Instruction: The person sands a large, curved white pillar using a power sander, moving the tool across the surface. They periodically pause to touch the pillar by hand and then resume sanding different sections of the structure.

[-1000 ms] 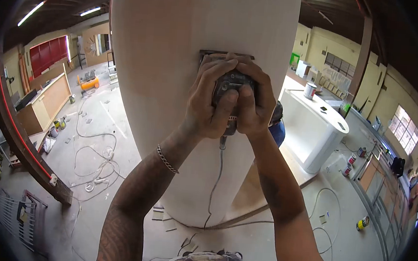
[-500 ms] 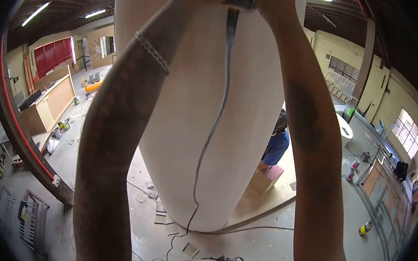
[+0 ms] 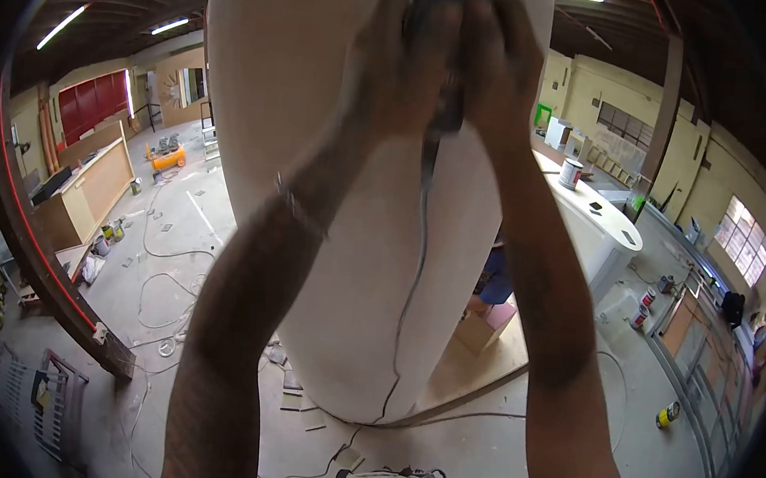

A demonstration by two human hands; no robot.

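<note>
Both hands are wrapped round a dark corded power tool (image 3: 446, 106) high in the view. My left hand (image 3: 404, 67) holds it from the left and my right hand (image 3: 500, 69) from the right, with the fingers blurred by motion. The tool is against or just before a tall, pale, curved column (image 3: 348, 237); contact cannot be made out. From its lower end a cable (image 3: 422, 233) hangs down in front of the column to the floor. The tool's far side is hidden by my hands.
Behind my right forearm, a person in blue (image 3: 495, 281) is near a box (image 3: 481, 328) at the column's base. A white counter (image 3: 597, 220) bears a can (image 3: 570, 174). An orange compressor (image 3: 168, 158) stands at left. Cables and scraps (image 3: 313, 417) lie on the floor.
Both hands and the tool have come down from the top edge into fuller view. The cable has shifted with them, and the forearms are lower and bent more.
</note>
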